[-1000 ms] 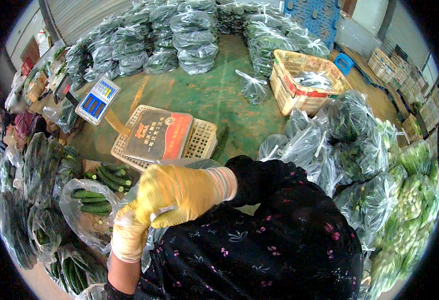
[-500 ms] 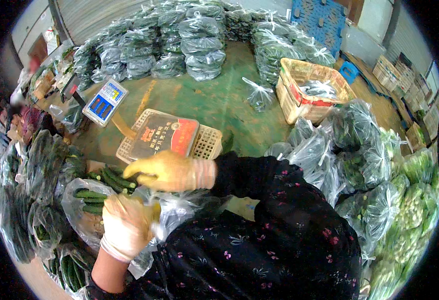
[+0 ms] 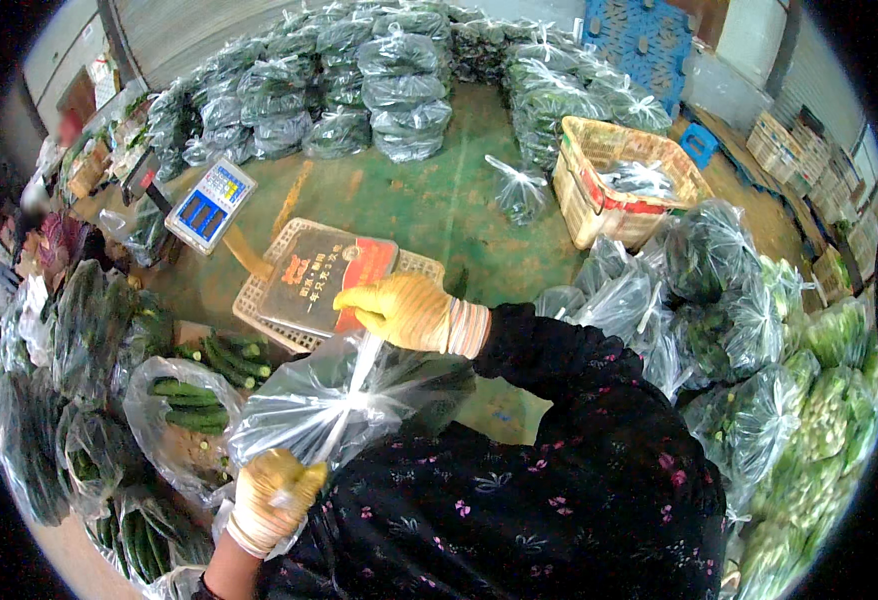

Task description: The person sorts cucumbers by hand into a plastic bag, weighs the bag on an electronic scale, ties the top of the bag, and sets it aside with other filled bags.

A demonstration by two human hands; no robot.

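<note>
In front of my body is a clear plastic bag (image 3: 289, 405), its top gathered into a white knot with two twisted ends; its contents are hard to make out. My right hand (image 3: 399, 310), in a yellow-and-white glove, is closed on the far twisted end and holds it taut above the knot. Nearer my body, my gloved left hand (image 3: 277, 495) is closed at the bag's near side, where the other twisted end leads. Left of the bag, an opened clear bag (image 3: 154, 430) holds green cucumbers (image 3: 191, 402). More loose cucumbers (image 3: 224, 358) lie just beyond.
A scale platform (image 3: 309, 275) rests on a plastic crate beyond my right hand, its display (image 3: 211, 203) to the left. Tied bags (image 3: 399, 90) are stacked at the back. Bagged greens (image 3: 729, 330) and a yellowish crate (image 3: 584, 200) stand right; bagged cucumbers (image 3: 89, 330) left.
My right hand has moved right and slightly nearer, and my left hand has come down toward my body. The bag's knot and taut twisted ends now show between them.
</note>
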